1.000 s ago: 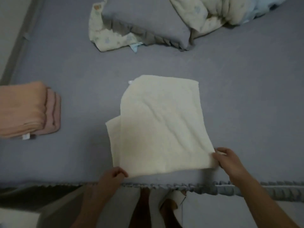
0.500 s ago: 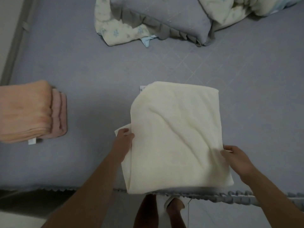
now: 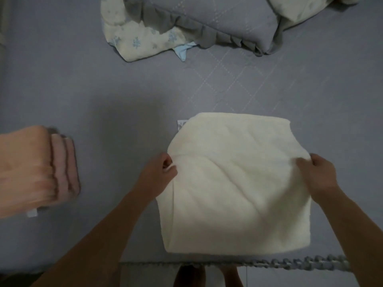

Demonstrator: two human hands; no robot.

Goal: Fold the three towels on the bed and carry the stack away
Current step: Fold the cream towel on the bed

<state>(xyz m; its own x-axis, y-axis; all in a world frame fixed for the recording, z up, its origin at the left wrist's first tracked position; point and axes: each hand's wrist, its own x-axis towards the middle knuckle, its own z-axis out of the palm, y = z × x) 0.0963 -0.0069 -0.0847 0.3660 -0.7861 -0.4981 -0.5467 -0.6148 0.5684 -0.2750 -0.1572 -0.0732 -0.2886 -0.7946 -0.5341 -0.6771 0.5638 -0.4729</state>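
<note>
Both hands pinch cream towel (image 3: 234, 183) edges: left hand (image 3: 159, 175), right hand (image 3: 319, 172) (folded peach stack (image 3: 31, 170) well apart).

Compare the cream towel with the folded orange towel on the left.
The cream towel lies near the bed's front edge, pinched at its sides by the left hand and right hand; the orange towel sits untouched at the left. The cream towel is a wide, flatter panel; the orange towel is a compact, thick bundle. Both rest on the grey bedspread.
</note>
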